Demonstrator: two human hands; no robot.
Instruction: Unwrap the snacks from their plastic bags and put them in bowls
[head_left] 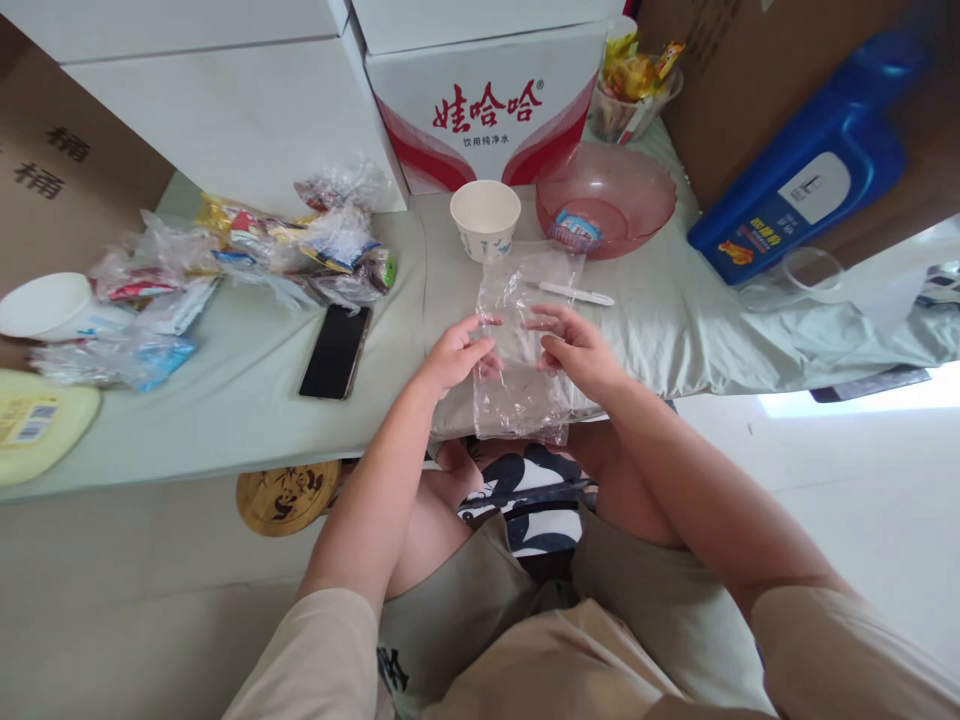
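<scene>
A clear plastic bag stretches between my hands above the front edge of the cloth-covered table. My left hand grips the bag's left side, its thumb in front and some fingers seen through the film. On the opposite side, my right hand holds the bag with bent fingers. Behind the bag lies a white pen-like tool, partly covered by film. A white paper cup stands just beyond. To its right is a translucent pink bowl with a blue-and-white packet inside.
A black phone lies left of my hands, in front of a heap of wrapped snacks. White cartons wall off the back. At right lies a large blue bottle; a tub of yellow packets stands at the back right.
</scene>
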